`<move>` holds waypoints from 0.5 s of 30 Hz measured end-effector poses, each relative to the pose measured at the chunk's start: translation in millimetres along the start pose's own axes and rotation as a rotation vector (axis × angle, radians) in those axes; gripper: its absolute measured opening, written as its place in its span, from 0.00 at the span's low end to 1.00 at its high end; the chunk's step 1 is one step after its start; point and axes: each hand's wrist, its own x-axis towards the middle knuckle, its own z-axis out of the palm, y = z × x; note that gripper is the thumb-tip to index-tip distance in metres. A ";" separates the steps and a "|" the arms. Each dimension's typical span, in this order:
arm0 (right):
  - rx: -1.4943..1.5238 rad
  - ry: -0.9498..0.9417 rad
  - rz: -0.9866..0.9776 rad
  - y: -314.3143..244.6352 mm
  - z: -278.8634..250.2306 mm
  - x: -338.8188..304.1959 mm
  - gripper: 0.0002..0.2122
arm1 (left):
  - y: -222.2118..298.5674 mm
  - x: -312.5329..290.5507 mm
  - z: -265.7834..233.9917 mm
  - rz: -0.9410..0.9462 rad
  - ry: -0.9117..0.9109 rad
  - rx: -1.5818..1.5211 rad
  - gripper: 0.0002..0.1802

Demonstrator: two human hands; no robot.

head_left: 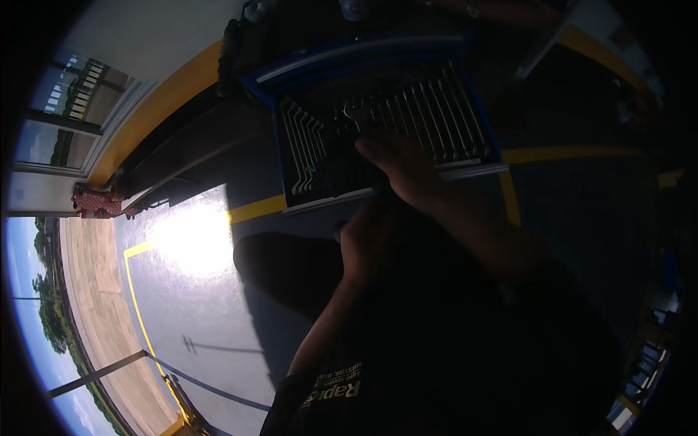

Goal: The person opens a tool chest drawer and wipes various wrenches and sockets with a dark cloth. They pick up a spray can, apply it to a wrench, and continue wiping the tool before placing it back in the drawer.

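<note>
An open tool drawer [445, 173] with blue sides is pulled out in front of me. On its right side several combination wrenches [425, 116] lie in a slanted row; on its left are several bent-ended wrenches [299, 145]. My right hand [407, 171] is over the drawer's middle, closed, with the thumb along the top. From it points a wrench [356, 112] with a bright open jaw; its shaft is hidden by the hand. My left hand [363, 240] is closed just below the drawer's front edge. Something dark shows beside its fingers, too dim to name.
The blue tool chest [363, 54] stands behind the drawer, with dim items on top. Yellow lines [258, 209] cross the grey floor [196, 312], and strong sunlight falls at left. A red patterned cloth [98, 201] lies near the window wall. A yellow post [182, 410] is at lower left.
</note>
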 end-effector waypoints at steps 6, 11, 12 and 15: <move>0.115 -0.206 -0.046 18.2 26.5 -18.6 0.15 | -17.3 2.0 -11.2 0.029 0.232 0.063 0.08; 0.094 -0.190 -0.100 14.5 27.9 -16.4 0.15 | 12.1 1.0 -43.1 -0.132 0.091 0.056 0.11; 0.061 -0.190 -0.103 16.2 22.1 -15.3 0.15 | 24.4 3.8 -51.1 -0.172 0.074 0.038 0.13; 0.076 -0.199 -0.069 25.3 11.9 -12.1 0.17 | 12.0 20.4 -78.0 -0.043 0.110 -0.075 0.20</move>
